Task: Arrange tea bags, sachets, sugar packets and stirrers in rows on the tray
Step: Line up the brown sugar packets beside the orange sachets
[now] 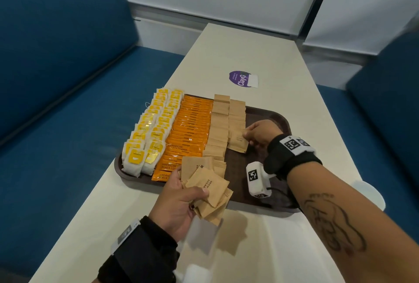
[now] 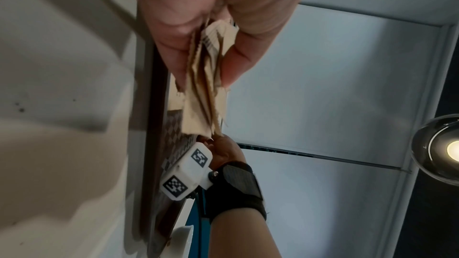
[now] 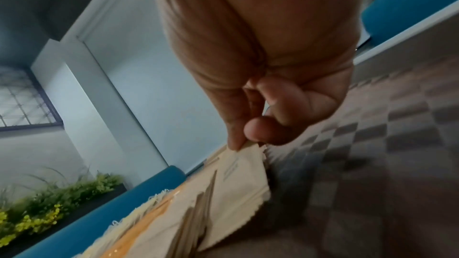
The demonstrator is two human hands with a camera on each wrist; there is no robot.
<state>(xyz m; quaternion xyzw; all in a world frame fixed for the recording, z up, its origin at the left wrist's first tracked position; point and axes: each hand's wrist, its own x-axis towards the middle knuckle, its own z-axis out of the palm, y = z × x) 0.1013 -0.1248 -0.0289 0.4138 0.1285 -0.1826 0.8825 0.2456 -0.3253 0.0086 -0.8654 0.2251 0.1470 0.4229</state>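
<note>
Two hands work: left hand (image 1: 179, 201) grips a sugar packet bundle (image 1: 209, 194); only the right wrist view shows right-hand fingers (image 3: 236, 134) pinching one packet (image 3: 238, 180) on the tray (image 1: 274, 117), purple sticker (image 1: 240, 79) beyond on the desk (image 1: 249, 51).

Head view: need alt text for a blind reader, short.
A person's right hand pinches a brown sugar packet at the near end of a row on a dark tray, while the left hand holds a loose bunch of sugar packets. Rows of yellow tea bags and orange coffee sachets fill the tray's left side.
</note>
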